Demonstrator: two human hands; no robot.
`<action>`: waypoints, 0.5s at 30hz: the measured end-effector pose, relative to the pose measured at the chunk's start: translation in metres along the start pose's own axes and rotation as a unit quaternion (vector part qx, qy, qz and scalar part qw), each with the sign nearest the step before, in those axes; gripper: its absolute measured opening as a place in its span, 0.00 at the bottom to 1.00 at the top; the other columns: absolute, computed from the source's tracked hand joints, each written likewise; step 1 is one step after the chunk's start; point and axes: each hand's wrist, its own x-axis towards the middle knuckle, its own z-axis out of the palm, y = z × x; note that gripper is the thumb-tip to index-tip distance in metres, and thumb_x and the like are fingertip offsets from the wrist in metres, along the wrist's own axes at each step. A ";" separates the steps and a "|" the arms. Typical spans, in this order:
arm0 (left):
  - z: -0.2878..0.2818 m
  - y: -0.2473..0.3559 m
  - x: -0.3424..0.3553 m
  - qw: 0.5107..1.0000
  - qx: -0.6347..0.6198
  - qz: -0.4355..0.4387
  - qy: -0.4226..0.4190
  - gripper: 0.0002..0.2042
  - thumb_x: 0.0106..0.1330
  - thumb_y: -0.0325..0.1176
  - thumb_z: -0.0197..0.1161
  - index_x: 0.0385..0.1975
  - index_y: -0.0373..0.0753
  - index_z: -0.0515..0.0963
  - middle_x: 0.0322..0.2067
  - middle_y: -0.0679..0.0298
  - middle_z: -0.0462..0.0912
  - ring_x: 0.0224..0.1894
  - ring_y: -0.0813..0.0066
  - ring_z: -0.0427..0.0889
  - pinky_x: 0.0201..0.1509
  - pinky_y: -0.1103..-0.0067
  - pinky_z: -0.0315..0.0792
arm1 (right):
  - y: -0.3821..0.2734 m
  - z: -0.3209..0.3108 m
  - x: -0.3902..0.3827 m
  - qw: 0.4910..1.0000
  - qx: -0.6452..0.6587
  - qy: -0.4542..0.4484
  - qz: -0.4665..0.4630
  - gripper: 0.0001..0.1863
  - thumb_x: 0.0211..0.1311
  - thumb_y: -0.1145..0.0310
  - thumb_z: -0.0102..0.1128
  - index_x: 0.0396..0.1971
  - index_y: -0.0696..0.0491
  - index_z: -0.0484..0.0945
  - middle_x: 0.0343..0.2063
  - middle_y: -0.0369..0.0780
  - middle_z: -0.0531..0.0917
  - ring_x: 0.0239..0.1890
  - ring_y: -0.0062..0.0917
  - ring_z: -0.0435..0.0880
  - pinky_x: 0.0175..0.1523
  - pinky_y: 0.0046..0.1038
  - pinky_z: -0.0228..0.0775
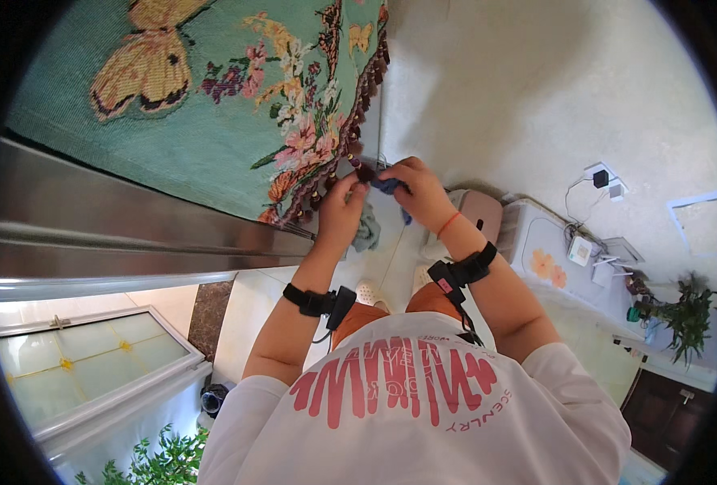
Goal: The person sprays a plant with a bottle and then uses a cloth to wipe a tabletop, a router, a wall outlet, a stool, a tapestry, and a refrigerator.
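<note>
A teal cloth cover [213, 129] woven with butterflies and flowers drapes over a metallic appliance [148, 218]. Dark tassels and beads line its edge. At that fringe my left hand [340, 212] is closed, its thumb and fingers pinching a dark brown tassel [365, 172]. My right hand [420, 196] is closed on a bunched dark blue cloth [387, 185], which is right beside the tassel. Below my left hand shows a grey-green cloth [366, 230]; whether it hangs from that hand cannot be made out.
A pinkish-brown bin-like object [479, 217] stands right of my right forearm. Beyond it is a white-topped cabinet [528, 242] with a white router [580, 250]. Wires run to a wall socket [605, 182]. Plants [685, 319] stand right; a glazed panel [92, 356] lies left.
</note>
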 end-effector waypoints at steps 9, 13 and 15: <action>-0.015 0.004 -0.034 0.997 0.070 0.037 -0.004 0.18 0.59 0.34 0.59 0.47 0.36 0.66 0.39 0.62 0.73 0.42 0.73 0.72 0.45 0.77 0.68 | 0.050 -0.012 -0.001 0.839 0.367 -0.055 0.398 0.23 0.50 0.79 0.59 0.50 0.61 0.69 0.42 0.41 0.76 0.39 0.23 0.77 0.44 0.24 0.71; -0.002 0.023 -0.047 0.994 -0.003 0.055 0.095 0.28 0.59 0.33 0.59 0.57 0.36 0.54 0.41 0.60 0.73 0.40 0.74 0.72 0.44 0.78 0.67 | 0.058 -0.014 -0.010 0.759 0.522 -0.093 0.378 0.27 0.51 0.78 0.60 0.53 0.62 0.65 0.42 0.42 0.76 0.39 0.23 0.77 0.44 0.25 0.71; 0.006 0.029 -0.045 0.990 0.005 0.065 0.124 0.31 0.60 0.32 0.58 0.59 0.36 0.50 0.40 0.60 0.73 0.40 0.75 0.72 0.44 0.79 0.67 | 0.041 -0.017 -0.004 0.784 0.526 -0.118 0.308 0.28 0.49 0.79 0.60 0.53 0.60 0.66 0.42 0.41 0.76 0.40 0.23 0.76 0.46 0.24 0.70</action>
